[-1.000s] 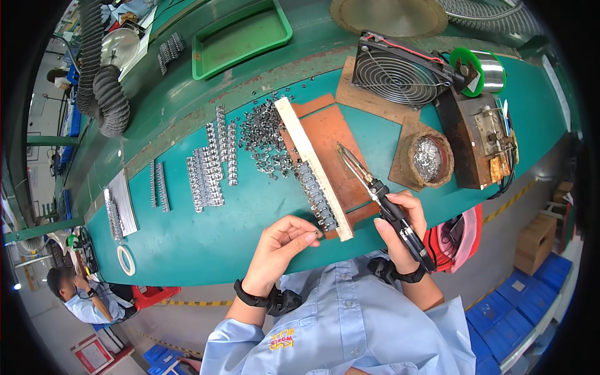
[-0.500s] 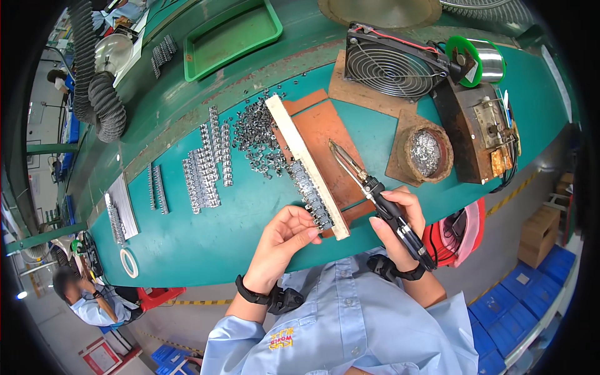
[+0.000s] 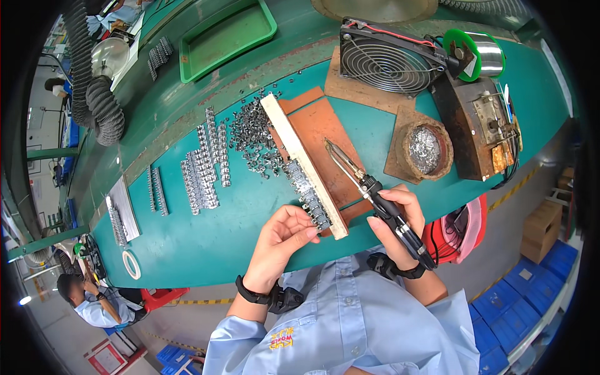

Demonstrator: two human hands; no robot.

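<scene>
Left to right: your left hand (image 3: 282,236) pinches the metal clips (image 3: 307,195) lining the wooden strip (image 3: 304,164) on the green surface (image 3: 206,237), your right hand (image 3: 397,215) is closed around the soldering iron (image 3: 365,184), whose hot tip could burn nearby fingers.

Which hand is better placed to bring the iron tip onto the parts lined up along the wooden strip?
Right. The right hand already grips the soldering iron, tip over the brown board beside the wooden strip. The left hand is at the metal parts on the strip's near end, fingertips there.
</scene>
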